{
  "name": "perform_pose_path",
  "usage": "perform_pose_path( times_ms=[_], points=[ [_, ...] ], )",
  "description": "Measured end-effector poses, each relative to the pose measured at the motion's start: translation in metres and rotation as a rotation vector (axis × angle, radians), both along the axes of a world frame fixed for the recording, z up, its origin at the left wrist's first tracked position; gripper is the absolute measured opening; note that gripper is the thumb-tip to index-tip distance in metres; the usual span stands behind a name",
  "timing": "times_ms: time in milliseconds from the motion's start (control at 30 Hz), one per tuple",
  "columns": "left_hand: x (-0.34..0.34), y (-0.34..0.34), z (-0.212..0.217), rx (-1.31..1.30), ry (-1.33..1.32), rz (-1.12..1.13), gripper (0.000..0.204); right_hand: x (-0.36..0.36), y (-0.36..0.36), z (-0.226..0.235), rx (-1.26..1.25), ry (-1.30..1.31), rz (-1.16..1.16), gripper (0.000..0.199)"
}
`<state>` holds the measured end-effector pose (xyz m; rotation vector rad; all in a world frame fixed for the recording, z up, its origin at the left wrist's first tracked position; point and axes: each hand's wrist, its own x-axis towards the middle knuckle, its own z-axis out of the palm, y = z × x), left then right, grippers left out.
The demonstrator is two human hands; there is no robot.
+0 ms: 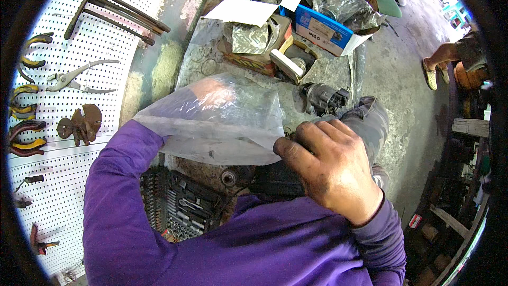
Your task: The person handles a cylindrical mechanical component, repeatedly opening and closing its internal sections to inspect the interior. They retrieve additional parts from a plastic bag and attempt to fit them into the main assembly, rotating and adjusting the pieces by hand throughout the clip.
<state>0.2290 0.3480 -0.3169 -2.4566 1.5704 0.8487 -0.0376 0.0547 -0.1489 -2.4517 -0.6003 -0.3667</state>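
Note:
A clear plastic bag [248,111] is stretched out in front of my chest, its mouth facing me. My left hand [213,91] is inside it up to the forearm and shows only dimly through the film, so its fingers cannot be made out. With thumb and fingers closed, my right hand [333,161] pinches the right corner of the bag's mouth. Just beyond that hand, a dark metal motor-like part [324,98] lies on the worn bench [203,53]. Nothing shows clearly inside the bag besides my left hand.
Behind the bag stand an open white-flapped box [248,8], a blue carton [333,29] with plastic-wrapped parts and a small opened box [294,61]. A socket set [185,204] lies below my left arm. Pliers [79,77] hang on a pegboard [114,53]. A person's leg [442,55] shows far right.

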Motion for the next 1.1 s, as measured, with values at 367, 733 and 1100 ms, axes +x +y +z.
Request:
perform_pose_path(
  times_ms=[367,733,1100],
  points=[
    [-0.026,-0.036,-0.013,-0.109,0.078,0.102,0.035,0.015,0.005,0.012,-0.098,0.033,-0.083,0.027],
    [-0.068,-0.055,0.127,-0.367,0.624,0.452,0.039,0.013,-0.004,0.002,-0.057,0.008,-0.145,0.031],
    [-0.095,-0.039,0.139,-0.511,0.311,0.233,0.044,0.008,-0.007,-0.007,-0.009,-0.014,-0.189,0.03]
  ],
)
